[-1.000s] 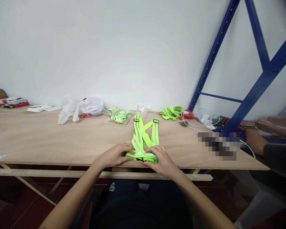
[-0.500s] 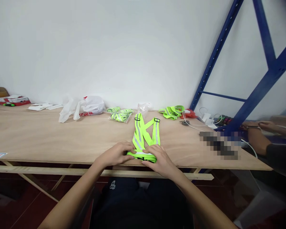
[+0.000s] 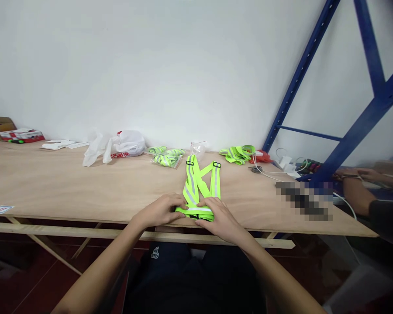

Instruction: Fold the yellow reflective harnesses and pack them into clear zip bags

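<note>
A neon yellow-green reflective vest [image 3: 191, 183] made of straps with silver stripes lies on the wooden table, close to its front edge. Its two shoulder straps with black buckles point toward the wall, and the waist band is folded up in a flat bundle at the near end. My left hand [image 3: 165, 210] grips the left end of that bundle between thumb and fingers. On the right end, my right hand [image 3: 218, 218] pinches the band the same way, fingers on top and thumb at the near side. Part of the bundle is hidden under my fingers.
Behind the vest lie a clear plastic bag [image 3: 198, 150], bagged reflective straps [image 3: 167, 158] and a loose strap pile [image 3: 237, 154]. A white plastic bag [image 3: 127, 143] sits left. Blue shelving [image 3: 347, 131] stands right, beside another person's arm [image 3: 355, 192].
The view has shifted very slightly. Both hands keep their hold on the folded band, and the vest stays in place on the table.
</note>
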Motion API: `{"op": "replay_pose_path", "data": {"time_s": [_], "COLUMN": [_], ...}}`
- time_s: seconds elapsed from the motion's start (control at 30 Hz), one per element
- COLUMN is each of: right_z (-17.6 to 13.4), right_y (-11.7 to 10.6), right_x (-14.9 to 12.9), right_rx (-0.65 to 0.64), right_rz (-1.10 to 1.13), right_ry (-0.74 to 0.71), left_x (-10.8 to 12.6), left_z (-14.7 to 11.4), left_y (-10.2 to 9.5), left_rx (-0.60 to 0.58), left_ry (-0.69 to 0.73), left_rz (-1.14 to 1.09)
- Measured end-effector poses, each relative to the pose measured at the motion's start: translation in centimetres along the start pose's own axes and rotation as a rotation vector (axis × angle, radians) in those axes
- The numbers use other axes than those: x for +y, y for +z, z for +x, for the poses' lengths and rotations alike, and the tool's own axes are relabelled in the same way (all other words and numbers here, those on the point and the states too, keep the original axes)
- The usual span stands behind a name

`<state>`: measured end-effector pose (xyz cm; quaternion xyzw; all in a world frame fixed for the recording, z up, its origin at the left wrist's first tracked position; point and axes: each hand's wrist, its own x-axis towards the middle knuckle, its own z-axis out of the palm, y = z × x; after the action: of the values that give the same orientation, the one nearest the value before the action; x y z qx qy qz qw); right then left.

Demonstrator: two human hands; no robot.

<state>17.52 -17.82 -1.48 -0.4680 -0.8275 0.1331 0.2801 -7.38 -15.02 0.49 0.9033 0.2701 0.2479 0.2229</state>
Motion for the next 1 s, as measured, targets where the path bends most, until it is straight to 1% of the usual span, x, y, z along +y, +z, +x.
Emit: {"op": "replay_pose_path", "data": {"time_s": [0.3, 0.7, 1.0], "right_z": [1.0, 1.3, 0.7], "right_y": [-0.8, -0.5, -0.7], "right_x": [-0.1, 0.8, 0.4], "right_rx": [-0.079, -0.118, -0.077], "right_rz": [-0.019, -0.025, -0.005], "right_ry": [-0.029, -0.037, 0.012], "left_x": [0.0, -0.2, -0.5], "left_z": [0.0, 0.0, -0.4], "left_y": [0.0, 0.3, -0.4], "left_rx": [0.012, 0.041, 0.015], "left_ry": [-0.002, -0.001, 0.006], "left_rz": [-0.01, -0.008, 0.04]}}
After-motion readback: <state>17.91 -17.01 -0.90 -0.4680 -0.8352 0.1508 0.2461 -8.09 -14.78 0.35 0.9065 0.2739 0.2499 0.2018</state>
